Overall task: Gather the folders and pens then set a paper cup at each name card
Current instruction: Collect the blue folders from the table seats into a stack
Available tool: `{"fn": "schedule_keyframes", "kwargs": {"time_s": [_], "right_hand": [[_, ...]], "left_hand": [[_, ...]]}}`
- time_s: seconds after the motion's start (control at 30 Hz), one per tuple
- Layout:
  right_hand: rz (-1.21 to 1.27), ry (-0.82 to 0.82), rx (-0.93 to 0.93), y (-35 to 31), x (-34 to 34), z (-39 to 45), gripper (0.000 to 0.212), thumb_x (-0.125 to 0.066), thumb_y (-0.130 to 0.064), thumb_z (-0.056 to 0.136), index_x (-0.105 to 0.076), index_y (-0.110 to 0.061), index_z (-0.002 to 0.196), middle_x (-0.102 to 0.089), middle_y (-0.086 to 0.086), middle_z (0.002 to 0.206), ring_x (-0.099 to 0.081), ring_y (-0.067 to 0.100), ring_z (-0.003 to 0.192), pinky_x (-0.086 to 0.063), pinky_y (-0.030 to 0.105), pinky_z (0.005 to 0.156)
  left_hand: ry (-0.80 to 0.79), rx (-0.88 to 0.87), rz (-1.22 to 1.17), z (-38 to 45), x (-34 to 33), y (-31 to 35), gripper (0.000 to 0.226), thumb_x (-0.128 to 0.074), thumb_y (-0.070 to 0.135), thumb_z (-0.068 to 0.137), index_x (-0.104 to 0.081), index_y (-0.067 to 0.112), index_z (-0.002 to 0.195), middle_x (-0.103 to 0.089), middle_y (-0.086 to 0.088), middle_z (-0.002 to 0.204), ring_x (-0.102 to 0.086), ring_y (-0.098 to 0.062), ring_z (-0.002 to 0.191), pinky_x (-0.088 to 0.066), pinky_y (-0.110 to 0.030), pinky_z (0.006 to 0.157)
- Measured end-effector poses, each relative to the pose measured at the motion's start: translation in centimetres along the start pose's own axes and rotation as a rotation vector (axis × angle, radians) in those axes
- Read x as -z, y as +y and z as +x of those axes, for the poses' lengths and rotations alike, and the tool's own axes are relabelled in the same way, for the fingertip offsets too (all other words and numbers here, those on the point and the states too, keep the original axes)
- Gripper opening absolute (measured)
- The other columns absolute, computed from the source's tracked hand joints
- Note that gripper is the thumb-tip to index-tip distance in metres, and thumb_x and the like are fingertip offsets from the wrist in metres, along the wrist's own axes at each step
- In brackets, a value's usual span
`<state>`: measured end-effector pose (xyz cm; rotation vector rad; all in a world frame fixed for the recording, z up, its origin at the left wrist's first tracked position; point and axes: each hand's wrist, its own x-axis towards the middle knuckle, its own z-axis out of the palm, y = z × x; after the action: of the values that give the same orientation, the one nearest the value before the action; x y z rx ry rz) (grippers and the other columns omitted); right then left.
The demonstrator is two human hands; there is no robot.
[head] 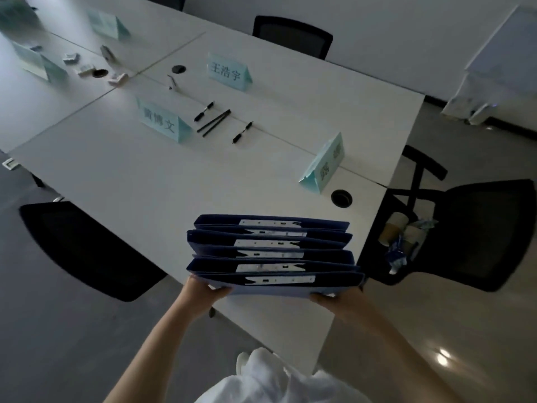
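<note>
A stack of several blue folders [273, 251] is held above the near corner of the white table [130, 181]. My left hand [203, 289] grips the stack's left near edge and my right hand [334, 299] grips its right near edge. Several black pens [215, 120] lie loose in the middle of the table. Light-green name cards stand around them: one near the pens on the left [164, 123], one behind [229, 71], one on the right [324, 164]. Paper cups [402, 232] in wrapping lie on the seat of the black chair [479, 234] at the right.
A black chair [84, 248] stands at the table's left side and another [290, 34] at the far side. More name cards [107, 23] and small items sit at the far left. Round cable holes [341, 198] are set in the tabletop. A white cabinet [499, 68] stands far right.
</note>
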<state>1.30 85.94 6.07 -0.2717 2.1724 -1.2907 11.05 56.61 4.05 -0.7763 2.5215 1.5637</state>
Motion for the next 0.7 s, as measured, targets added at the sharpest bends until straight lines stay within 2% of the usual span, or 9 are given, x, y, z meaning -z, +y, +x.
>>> {"fn": "schedule_keyframes", "kwargs": {"time_s": [0.1,0.2,0.27,0.33,0.43,0.53,0.57,0.63,0.7], "right_hand": [[-0.034,0.004,-0.048,0.3,-0.2,0.7,0.065,-0.074,-0.008,0.080,-0.040,-0.024,0.133,-0.052,-0.005,0.116,-0.050,0.013,0.117,-0.041,0.017,0.089],[-0.069,0.095,-0.012,1.3,-0.6,1.3,0.067,-0.077,-0.013,0.077,-0.040,-0.030,0.130,-0.054,-0.014,0.114,-0.053,0.012,0.113,-0.046,0.025,0.091],[-0.065,0.118,-0.009,1.6,-0.9,1.7,0.071,-0.076,-0.014,0.078,-0.037,-0.024,0.137,-0.052,-0.015,0.119,-0.052,0.012,0.115,-0.044,0.023,0.089],[-0.029,0.129,-0.036,1.7,-1.1,2.2,0.071,-0.073,-0.011,0.081,-0.036,-0.013,0.141,-0.054,-0.003,0.126,-0.054,0.020,0.117,-0.044,0.023,0.087],[-0.025,0.140,-0.005,2.0,-1.1,2.8,0.071,-0.072,-0.013,0.083,-0.035,-0.009,0.144,-0.055,0.007,0.134,-0.055,0.025,0.120,-0.046,0.011,0.084],[-0.029,0.150,0.036,1.2,-0.6,3.3,0.069,-0.072,-0.020,0.083,-0.036,-0.015,0.142,-0.053,-0.005,0.130,-0.052,0.014,0.118,-0.044,0.016,0.091],[-0.033,0.146,0.050,0.5,-0.3,3.4,0.066,-0.071,-0.022,0.084,-0.036,-0.020,0.140,-0.052,-0.012,0.126,-0.051,0.008,0.114,-0.043,0.011,0.089],[-0.031,0.139,0.076,-0.5,0.2,3.6,0.062,-0.069,-0.023,0.085,-0.033,-0.030,0.135,-0.049,-0.020,0.120,-0.049,-0.001,0.107,-0.041,0.000,0.080],[-0.019,0.122,0.047,-1.0,0.7,3.8,0.061,-0.069,-0.027,0.085,-0.029,-0.037,0.130,-0.050,-0.024,0.115,-0.051,-0.003,0.100,-0.044,0.001,0.074]], "left_hand": [[-0.017,0.031,0.033,0.8,-0.3,0.2,0.054,-0.082,-0.004,0.069,-0.063,0.004,0.118,-0.063,-0.005,0.107,-0.058,-0.021,0.103,-0.044,-0.026,0.084],[-0.006,0.010,0.056,1.5,-0.4,-0.5,0.060,-0.082,-0.002,0.069,-0.059,-0.001,0.125,-0.064,-0.011,0.117,-0.058,-0.024,0.109,-0.045,-0.028,0.088],[0.016,-0.014,0.076,1.5,-0.4,-0.5,0.057,-0.081,-0.001,0.072,-0.059,-0.001,0.124,-0.064,-0.011,0.115,-0.060,-0.027,0.109,-0.045,-0.030,0.088],[0.035,-0.037,0.086,1.5,-0.6,-0.3,0.055,-0.080,0.003,0.075,-0.057,0.000,0.126,-0.062,-0.006,0.113,-0.059,-0.026,0.108,-0.044,-0.030,0.087],[0.066,-0.072,0.129,1.5,-0.9,-0.2,0.064,-0.078,0.012,0.079,-0.048,-0.001,0.135,-0.060,-0.010,0.123,-0.056,-0.024,0.111,-0.042,-0.028,0.090],[0.044,-0.081,0.172,2.3,-0.8,-0.1,0.069,-0.074,0.014,0.083,-0.040,-0.002,0.141,-0.057,-0.016,0.131,-0.055,-0.032,0.118,-0.041,-0.028,0.091],[0.033,-0.084,0.190,2.7,-0.6,0.2,0.071,-0.074,0.013,0.083,-0.038,-0.002,0.142,-0.056,-0.017,0.133,-0.054,-0.033,0.120,-0.040,-0.028,0.091],[0.002,-0.088,0.173,3.7,-0.2,1.2,0.077,-0.073,0.012,0.084,-0.030,0.002,0.146,-0.053,-0.012,0.136,-0.051,-0.027,0.123,-0.040,-0.027,0.092],[-0.066,-0.088,0.166,4.9,0.5,2.5,0.087,-0.073,0.014,0.084,-0.018,0.011,0.151,-0.044,0.002,0.138,-0.043,-0.013,0.122,-0.038,-0.025,0.094]]}}
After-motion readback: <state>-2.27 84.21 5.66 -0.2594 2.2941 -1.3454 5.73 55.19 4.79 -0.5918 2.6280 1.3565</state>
